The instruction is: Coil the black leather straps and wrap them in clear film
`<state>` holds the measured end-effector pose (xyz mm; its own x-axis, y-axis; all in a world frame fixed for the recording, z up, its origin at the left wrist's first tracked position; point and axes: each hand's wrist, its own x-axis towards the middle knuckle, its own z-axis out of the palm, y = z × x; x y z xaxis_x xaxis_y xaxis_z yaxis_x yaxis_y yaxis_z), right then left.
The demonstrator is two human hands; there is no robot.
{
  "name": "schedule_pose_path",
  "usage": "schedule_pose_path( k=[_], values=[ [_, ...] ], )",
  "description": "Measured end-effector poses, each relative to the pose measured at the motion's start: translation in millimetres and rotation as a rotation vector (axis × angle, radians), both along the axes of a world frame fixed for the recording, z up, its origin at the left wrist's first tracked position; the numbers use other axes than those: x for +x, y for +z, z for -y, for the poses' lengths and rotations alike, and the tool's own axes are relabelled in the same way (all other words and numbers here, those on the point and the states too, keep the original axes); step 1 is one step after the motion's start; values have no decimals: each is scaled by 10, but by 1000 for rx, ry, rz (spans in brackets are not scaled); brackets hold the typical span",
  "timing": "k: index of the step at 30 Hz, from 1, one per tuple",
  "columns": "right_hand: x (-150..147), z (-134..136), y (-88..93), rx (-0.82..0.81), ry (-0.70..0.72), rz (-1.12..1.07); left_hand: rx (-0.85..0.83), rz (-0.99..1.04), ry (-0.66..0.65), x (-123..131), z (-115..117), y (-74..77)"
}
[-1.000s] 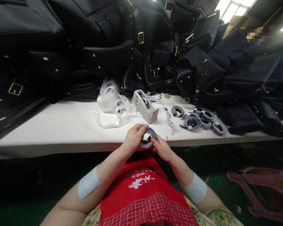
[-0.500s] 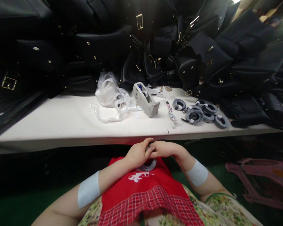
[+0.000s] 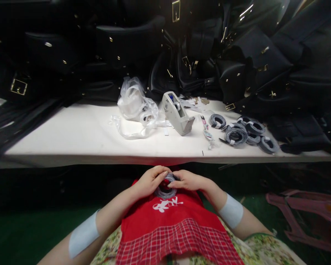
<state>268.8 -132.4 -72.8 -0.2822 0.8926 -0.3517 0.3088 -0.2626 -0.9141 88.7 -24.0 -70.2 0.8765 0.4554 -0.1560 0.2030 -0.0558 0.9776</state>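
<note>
Both my hands meet over my lap, just below the table's front edge. My left hand and my right hand are closed on one grey coiled strap, which rests against my red apron. My fingers cover the coil's top rim; its dark centre shows between them. On the white table above lie several more grey coiled straps, bound with white tape.
A grey tape dispenser stands mid-table beside crumpled clear plastic and a small printed strip. Black handbags with gold buckles are piled along the back and right. A pink plastic stool sits on the floor at right.
My hands have come down from the table's edge to my lap with the grey coil in them. The view has tilted down and shifted a little.
</note>
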Motion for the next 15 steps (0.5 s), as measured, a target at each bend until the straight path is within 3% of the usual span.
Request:
schedule_pose_path(
  k=[3, 7, 11, 13, 15],
  values=[
    [55, -160, 130, 37, 106, 21, -42, -4, -64, -9, -72, 53],
    [52, -389, 209, 90, 163, 116, -128, -31, 105, -94, -8, 22],
    [37, -674, 202, 199, -99, 333, -202, -73, 252, -229, 90, -69],
    [63, -853, 213, 347, -276, 563, -238, -92, 292, -281, 104, -90],
    [108, -1038, 219, 469, -367, 858, -246, -92, 309, -314, 99, -84]
  ],
)
